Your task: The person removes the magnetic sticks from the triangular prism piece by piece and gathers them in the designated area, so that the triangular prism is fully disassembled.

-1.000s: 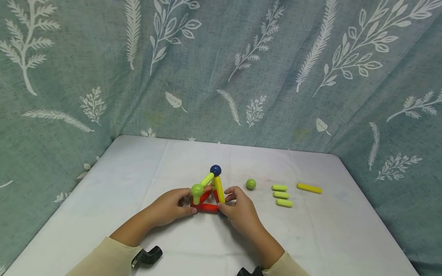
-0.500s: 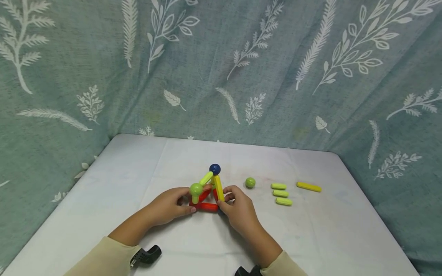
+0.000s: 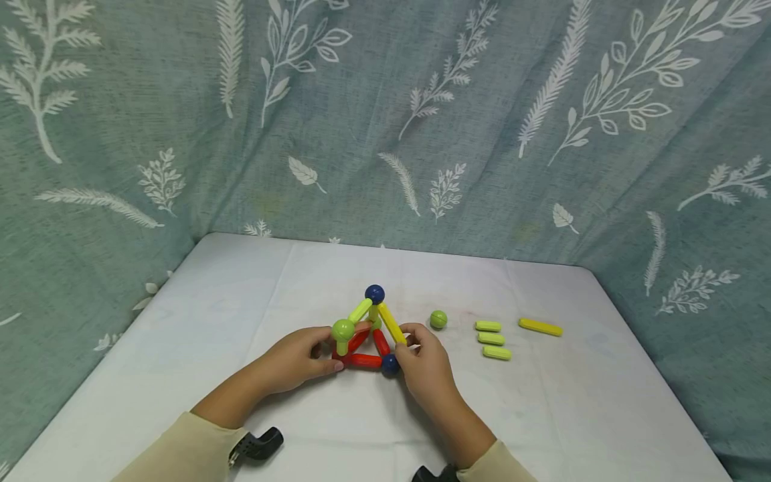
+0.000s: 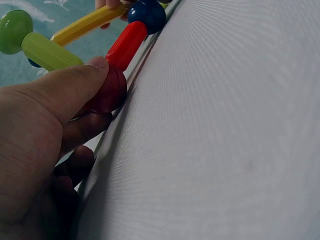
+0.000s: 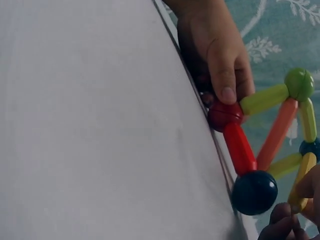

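A frame of magnetic sticks and balls stands on the white table. My left hand [image 3: 295, 361] holds its red ball [image 4: 111, 92] at the left corner, thumb on top. From there a red stick [image 3: 365, 361] runs to a dark blue ball [image 3: 390, 365] at the near right corner. Above the red ball sits a green ball [image 3: 343, 330] on a light green stick. My right hand [image 3: 426, 367] pinches the lower end of a yellow stick [image 3: 391, 323], whose upper end meets the top blue ball [image 3: 375, 294]. That lower end is apart from the corner blue ball.
Right of the frame lie a loose green ball [image 3: 438, 319], three short light green sticks [image 3: 490, 339] and a yellow stick [image 3: 540, 327]. A leaf-patterned curtain [image 3: 385, 120] hangs behind the table [image 3: 265, 281].
My right hand has swung the lower end of the yellow stick to the right, off the corner blue ball, which now shows fully. My left hand has stayed on the red ball.
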A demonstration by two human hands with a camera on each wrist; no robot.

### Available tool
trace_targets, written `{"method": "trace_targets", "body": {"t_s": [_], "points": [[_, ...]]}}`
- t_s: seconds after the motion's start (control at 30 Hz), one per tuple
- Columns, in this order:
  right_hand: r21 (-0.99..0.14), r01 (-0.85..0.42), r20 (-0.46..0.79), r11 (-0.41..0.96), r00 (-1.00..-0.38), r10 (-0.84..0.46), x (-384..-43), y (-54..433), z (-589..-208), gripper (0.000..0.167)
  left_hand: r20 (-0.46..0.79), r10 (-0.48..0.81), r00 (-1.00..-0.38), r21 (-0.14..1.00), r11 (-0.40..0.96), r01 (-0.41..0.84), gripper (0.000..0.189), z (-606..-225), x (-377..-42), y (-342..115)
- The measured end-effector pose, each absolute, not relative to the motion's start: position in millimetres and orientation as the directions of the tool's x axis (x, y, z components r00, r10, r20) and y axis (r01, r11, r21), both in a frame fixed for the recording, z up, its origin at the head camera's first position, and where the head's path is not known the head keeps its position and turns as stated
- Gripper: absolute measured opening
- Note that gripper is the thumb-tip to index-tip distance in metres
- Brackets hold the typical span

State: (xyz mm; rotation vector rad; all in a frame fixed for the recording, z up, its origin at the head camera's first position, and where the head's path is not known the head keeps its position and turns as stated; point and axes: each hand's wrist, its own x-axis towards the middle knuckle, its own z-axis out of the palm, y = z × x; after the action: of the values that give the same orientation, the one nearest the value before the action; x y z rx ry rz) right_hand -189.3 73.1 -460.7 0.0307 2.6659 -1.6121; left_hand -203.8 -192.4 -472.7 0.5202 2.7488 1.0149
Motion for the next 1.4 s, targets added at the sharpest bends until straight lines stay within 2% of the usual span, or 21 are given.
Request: {"method": "trace_targets", "body": {"t_s": [0.2, 0.37, 0.47, 0.6, 0.87, 1.4], "points": [[-0.947, 0.120, -0.107, 0.296, -0.992, 0.059, -192.5, 77.1, -463.1, 0.024, -0.020, 0.383, -0.923, 0.655, 0.703, 0.277, 0.028, -472.4, -202.0, -193.3], [-0.989, 0.127, -0.123, 0.076, -0.990, 0.064, -194.6, 83.5, -466.0, 0.024, -0.020, 0.379, -0.925, 0.657, 0.702, 0.274, 0.027, -471.7, -201.4, -193.2], [-0.993, 0.114, -0.113, 0.013, -0.990, 0.087, -195.5, 86.8, -466.7, 0.024, -0.017, 0.382, -0.924, 0.655, 0.702, 0.278, 0.027, -470.8, -201.5, -192.9], [-0.995, 0.093, -0.090, 0.022, -0.990, 0.105, -196.9, 88.1, -466.7, 0.022, -0.018, 0.379, -0.925, 0.657, 0.702, 0.275, 0.027, -469.5, -201.3, -192.7], [-0.979, 0.108, -0.086, 0.174, -0.988, 0.130, -194.6, 88.2, -470.4, 0.014, -0.030, 0.375, -0.926, 0.664, 0.700, 0.262, 0.027, -471.0, -199.8, -192.5], [-0.980, 0.117, -0.103, 0.159, -0.990, 0.094, -196.2, 98.7, -472.7, 0.019, -0.032, 0.364, -0.931, 0.664, 0.704, 0.252, 0.030, -471.7, -200.1, -191.7]]}}
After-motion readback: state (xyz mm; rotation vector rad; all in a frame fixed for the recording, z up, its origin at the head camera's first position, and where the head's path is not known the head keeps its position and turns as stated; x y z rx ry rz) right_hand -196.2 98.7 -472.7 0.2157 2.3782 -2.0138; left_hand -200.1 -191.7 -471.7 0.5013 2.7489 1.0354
